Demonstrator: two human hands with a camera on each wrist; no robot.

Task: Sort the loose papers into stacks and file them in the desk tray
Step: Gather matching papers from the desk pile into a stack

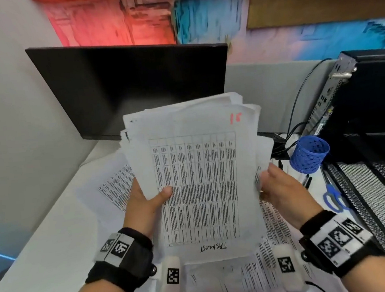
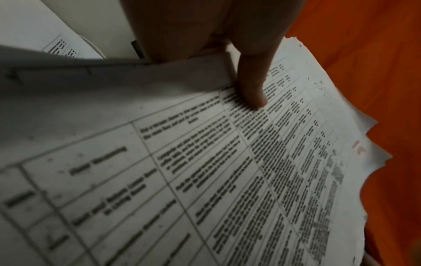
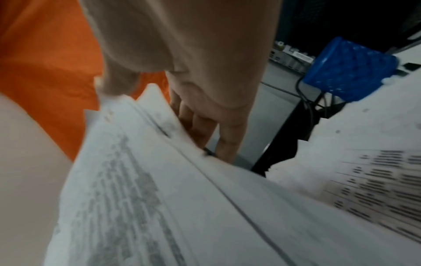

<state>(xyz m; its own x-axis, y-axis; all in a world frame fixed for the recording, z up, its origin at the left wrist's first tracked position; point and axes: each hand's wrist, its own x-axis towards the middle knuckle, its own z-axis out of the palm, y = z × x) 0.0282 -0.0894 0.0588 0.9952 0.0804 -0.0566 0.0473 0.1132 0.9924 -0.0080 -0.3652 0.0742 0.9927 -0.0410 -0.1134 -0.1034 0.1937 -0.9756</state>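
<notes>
I hold a thick stack of printed papers (image 1: 195, 168) up above the desk; its top sheet carries a table and a red number. My left hand (image 1: 145, 202) grips the stack's left edge, thumb (image 2: 252, 86) pressed on the top sheet and fingers behind. My right hand (image 1: 282, 189) holds the right edge, fingers (image 3: 218, 133) behind the sheets (image 3: 159, 180). More loose papers (image 1: 111, 184) lie spread on the white desk below. The black mesh desk tray (image 1: 374, 191) stands at the right.
A dark monitor (image 1: 131, 86) stands behind the stack. A blue mesh pen cup (image 1: 309, 154), black pens (image 1: 307, 180) and blue-handled scissors (image 1: 333, 197) lie right of the papers. A black computer tower (image 1: 362, 95) with cables sits at the back right.
</notes>
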